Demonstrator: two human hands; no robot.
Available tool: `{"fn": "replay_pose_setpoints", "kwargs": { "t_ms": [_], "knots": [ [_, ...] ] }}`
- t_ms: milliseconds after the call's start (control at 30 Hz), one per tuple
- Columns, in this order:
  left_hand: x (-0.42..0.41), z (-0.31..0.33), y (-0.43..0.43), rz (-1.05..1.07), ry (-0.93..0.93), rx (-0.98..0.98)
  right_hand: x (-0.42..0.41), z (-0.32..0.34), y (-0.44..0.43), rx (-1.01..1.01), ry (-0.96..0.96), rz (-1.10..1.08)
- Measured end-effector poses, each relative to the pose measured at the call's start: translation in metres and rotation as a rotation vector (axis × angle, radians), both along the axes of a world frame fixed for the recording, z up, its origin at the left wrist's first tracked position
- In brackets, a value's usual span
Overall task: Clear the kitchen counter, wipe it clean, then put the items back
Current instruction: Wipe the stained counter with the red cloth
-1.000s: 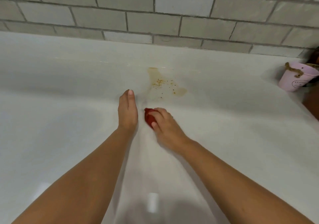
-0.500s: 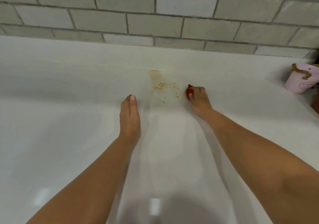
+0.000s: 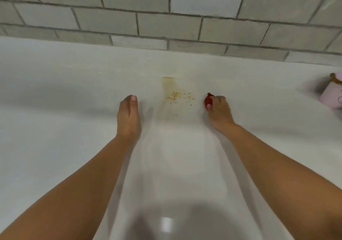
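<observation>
A white counter (image 3: 74, 128) runs under a grey tiled wall. On it lies a yellowish stain with small brown crumbs (image 3: 175, 95). My right hand (image 3: 218, 110) grips a small red cloth (image 3: 208, 101) against the counter, just right of the stain. To the left of the stain, my left hand (image 3: 128, 117) rests flat on the counter with straight fingers.
A pink cup (image 3: 333, 95) with a brownish thing at its rim stands at the far right edge of the view. The tiled wall (image 3: 166, 18) closes the back of the counter.
My right hand has swept the red cloth from in front of the stain up to its right side. The stain's lower right part is gone. My left hand has stayed put.
</observation>
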State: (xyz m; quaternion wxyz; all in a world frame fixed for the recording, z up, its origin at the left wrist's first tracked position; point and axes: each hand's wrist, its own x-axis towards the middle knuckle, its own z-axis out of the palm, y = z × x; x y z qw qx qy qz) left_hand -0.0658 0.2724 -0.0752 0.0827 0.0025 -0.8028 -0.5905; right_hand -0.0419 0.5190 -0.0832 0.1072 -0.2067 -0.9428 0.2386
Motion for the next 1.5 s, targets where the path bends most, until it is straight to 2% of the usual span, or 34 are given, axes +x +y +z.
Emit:
{"fn": "replay_pose_setpoints", "kwargs": {
  "t_ms": [67,167,267,333,433,500,567,700,767,833,933,1033,1100,1200,1300,1367,1500],
  "knots": [
    [0.001,0.0,0.001,-0.008,0.018,-0.021,-0.008,-0.001,-0.046,0.017,0.008,0.126],
    [0.002,0.002,0.001,-0.005,0.033,-0.06,0.013,-0.006,-0.113,0.031,0.075,0.441],
    [0.001,0.001,0.0,-0.013,0.025,-0.073,0.036,-0.005,-0.103,-0.005,0.11,0.57],
    [0.001,0.0,0.0,-0.016,0.02,-0.054,0.031,-0.006,-0.061,-0.014,0.095,0.46],
    [0.0,0.0,0.0,-0.026,0.022,-0.049,0.009,-0.004,0.006,0.008,0.026,0.132],
    [0.0,0.0,0.001,-0.03,0.028,-0.066,-0.01,-0.003,0.012,0.024,0.022,0.033],
    [-0.002,-0.001,0.002,-0.028,0.022,-0.075,-0.025,0.001,-0.019,0.028,0.038,0.063],
    [-0.002,-0.002,0.001,-0.02,0.046,-0.103,-0.001,-0.005,-0.106,0.038,0.062,0.459],
    [-0.003,-0.003,0.001,-0.026,0.043,-0.108,0.018,-0.006,-0.105,0.02,0.106,0.575],
    [-0.004,-0.004,0.0,-0.03,0.029,-0.093,0.014,-0.005,-0.071,0.028,0.074,0.512],
    [-0.004,-0.005,0.0,-0.036,0.022,-0.087,-0.015,-0.006,-0.004,0.079,0.026,0.21],
    [-0.005,-0.005,0.001,-0.035,0.024,-0.098,-0.039,-0.006,-0.003,0.111,0.042,0.076],
    [-0.006,-0.005,0.001,-0.033,0.02,-0.106,-0.043,-0.005,-0.041,0.086,0.059,0.141],
    [-0.005,-0.003,0.002,-0.026,0.048,-0.126,-0.017,-0.01,-0.101,0.065,0.098,0.422],
    [-0.004,-0.002,0.002,-0.035,0.05,-0.123,0.015,-0.01,-0.095,0.046,0.119,0.567],
    [-0.004,-0.003,0.001,-0.032,0.034,-0.104,0.014,-0.008,-0.056,0.082,0.097,0.476],
    [-0.005,-0.005,0.001,-0.039,0.027,-0.083,-0.017,-0.003,0.022,0.126,0.013,0.089]
  ]
}}
